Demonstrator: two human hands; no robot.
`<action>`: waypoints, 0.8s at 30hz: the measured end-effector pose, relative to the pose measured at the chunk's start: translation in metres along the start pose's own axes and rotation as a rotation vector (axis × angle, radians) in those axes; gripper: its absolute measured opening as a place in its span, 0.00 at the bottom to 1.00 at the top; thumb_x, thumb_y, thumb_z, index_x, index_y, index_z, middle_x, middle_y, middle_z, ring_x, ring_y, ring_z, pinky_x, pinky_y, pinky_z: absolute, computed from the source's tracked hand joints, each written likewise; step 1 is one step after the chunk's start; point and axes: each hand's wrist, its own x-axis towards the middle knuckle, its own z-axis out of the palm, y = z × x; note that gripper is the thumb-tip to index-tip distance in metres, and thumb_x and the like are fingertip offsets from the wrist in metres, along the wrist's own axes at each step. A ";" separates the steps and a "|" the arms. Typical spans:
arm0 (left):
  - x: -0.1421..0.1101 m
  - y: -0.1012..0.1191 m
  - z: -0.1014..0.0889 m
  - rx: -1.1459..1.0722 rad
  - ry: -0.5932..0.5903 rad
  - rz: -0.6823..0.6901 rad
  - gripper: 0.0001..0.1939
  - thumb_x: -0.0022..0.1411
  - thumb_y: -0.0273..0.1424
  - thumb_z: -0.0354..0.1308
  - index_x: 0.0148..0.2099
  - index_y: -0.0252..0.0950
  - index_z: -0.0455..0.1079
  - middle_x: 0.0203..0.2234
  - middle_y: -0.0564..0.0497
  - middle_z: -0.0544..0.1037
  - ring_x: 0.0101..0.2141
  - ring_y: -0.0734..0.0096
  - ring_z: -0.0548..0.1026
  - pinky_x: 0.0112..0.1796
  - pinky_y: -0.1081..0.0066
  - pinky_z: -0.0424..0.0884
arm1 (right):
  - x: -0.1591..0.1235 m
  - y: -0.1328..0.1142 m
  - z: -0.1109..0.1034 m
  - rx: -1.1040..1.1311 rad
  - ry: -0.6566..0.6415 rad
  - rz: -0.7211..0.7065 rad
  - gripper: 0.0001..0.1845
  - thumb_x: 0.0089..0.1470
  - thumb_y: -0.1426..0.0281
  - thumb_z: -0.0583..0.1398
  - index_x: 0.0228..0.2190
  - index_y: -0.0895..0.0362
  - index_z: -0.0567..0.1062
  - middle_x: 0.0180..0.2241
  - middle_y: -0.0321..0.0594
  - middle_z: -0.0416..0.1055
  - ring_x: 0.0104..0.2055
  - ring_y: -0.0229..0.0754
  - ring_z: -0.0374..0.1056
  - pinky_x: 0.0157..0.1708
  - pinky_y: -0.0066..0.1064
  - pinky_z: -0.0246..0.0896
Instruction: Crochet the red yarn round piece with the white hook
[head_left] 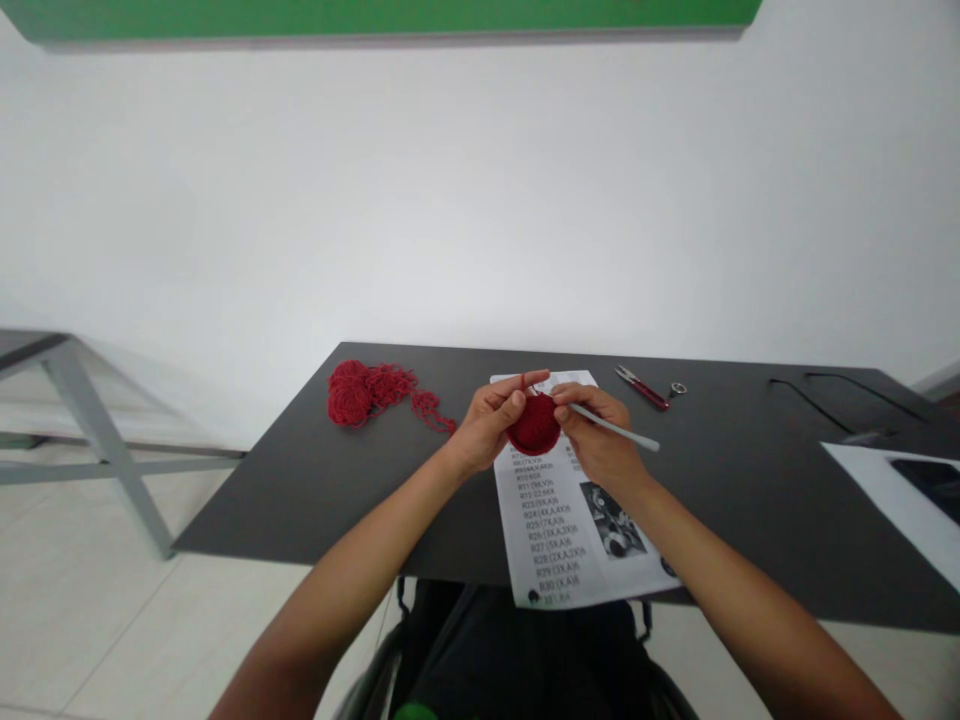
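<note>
Between my hands is a small round piece of red crochet work (535,424), held above a printed pattern sheet (551,545). My left hand (491,415) pinches its left edge, with the index finger stretched out and red yarn looped over it. Held in my right hand (600,425) is a crochet hook (622,431) with a pale grey handle pointing right; its tip is at the top edge of the work, and the fingers partly hide it. A loose ball of red yarn (350,394) lies to the left, its tangled strand trailing toward my left hand.
Red-handled thread snips (643,387) with a small ring lie at the back of the dark table (285,500). Eyeglasses (855,435) rest at the right, near a white sheet (892,500) with a black phone-like object (930,484). A white wall (480,200) stands behind.
</note>
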 end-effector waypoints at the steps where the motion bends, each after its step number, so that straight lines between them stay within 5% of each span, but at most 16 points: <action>1: 0.000 -0.001 0.000 0.020 0.014 0.016 0.30 0.52 0.45 0.73 0.54 0.35 0.79 0.32 0.48 0.82 0.30 0.74 0.76 0.35 0.74 0.69 | 0.000 0.000 0.000 0.009 0.012 0.009 0.10 0.48 0.63 0.74 0.33 0.49 0.82 0.40 0.36 0.78 0.43 0.41 0.74 0.47 0.34 0.69; 8: 0.000 -0.003 0.005 0.033 0.106 0.035 0.28 0.54 0.41 0.72 0.55 0.35 0.78 0.30 0.51 0.81 0.29 0.75 0.75 0.36 0.73 0.70 | 0.002 0.000 0.000 0.024 0.050 0.032 0.10 0.47 0.64 0.74 0.32 0.49 0.82 0.39 0.35 0.78 0.42 0.39 0.73 0.46 0.33 0.69; 24: -0.001 -0.002 0.005 -0.087 0.109 0.003 0.28 0.50 0.40 0.75 0.52 0.35 0.79 0.30 0.51 0.80 0.29 0.76 0.75 0.34 0.75 0.70 | 0.000 -0.007 0.001 -0.077 -0.049 -0.070 0.06 0.52 0.64 0.71 0.33 0.49 0.81 0.39 0.36 0.77 0.43 0.41 0.73 0.46 0.33 0.69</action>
